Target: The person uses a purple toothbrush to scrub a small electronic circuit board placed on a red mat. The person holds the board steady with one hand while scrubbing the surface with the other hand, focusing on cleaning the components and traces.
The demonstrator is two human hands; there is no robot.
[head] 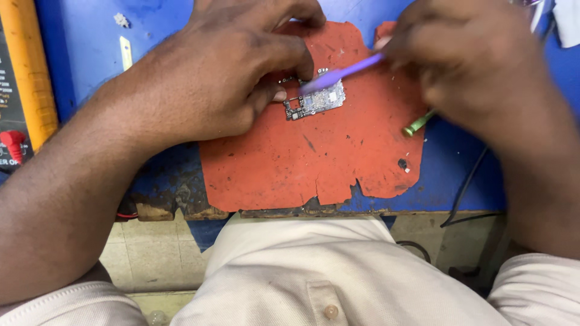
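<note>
Multimeter (24,84), yellow-edged, far left

A small circuit board (315,101), narrow and oblong with silvery shielded chips and a dark cut-out end, lies flat and slightly tilted on a ragged orange-red mat (338,163). A slim purple tool (341,72), blurred, slants down with its tip touching the board's upper edge.

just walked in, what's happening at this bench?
A person is working on a small circuit board that lies on a worn red mat on a blue bench. The left hand pins the board's edge with its fingertips. The right hand holds a purple brush-like tool with its tip on the board; the tool is motion-blurred. A green-tipped tool lies beside the mat.
</note>
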